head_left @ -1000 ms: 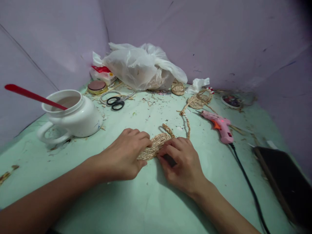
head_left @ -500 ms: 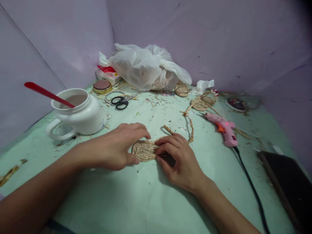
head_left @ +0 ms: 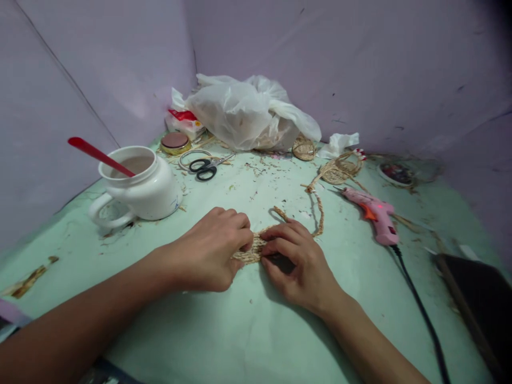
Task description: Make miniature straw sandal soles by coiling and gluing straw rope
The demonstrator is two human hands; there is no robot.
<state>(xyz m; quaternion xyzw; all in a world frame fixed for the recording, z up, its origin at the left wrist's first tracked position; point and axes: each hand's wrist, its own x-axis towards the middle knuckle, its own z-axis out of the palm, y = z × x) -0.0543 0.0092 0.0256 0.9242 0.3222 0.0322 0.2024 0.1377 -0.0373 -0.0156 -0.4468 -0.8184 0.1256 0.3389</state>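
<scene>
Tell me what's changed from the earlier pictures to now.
The left hand, open around the left end of the woven piece half a second ago, has closed on it again. The view has swung left, so everything on the table sits farther right. The right hand keeps its hold; mug, scissors and glue gun stayed put.

Left hand [head_left: 214,249] newly closed over the woven piece [head_left: 255,249], less weave showing, view swung left
</scene>
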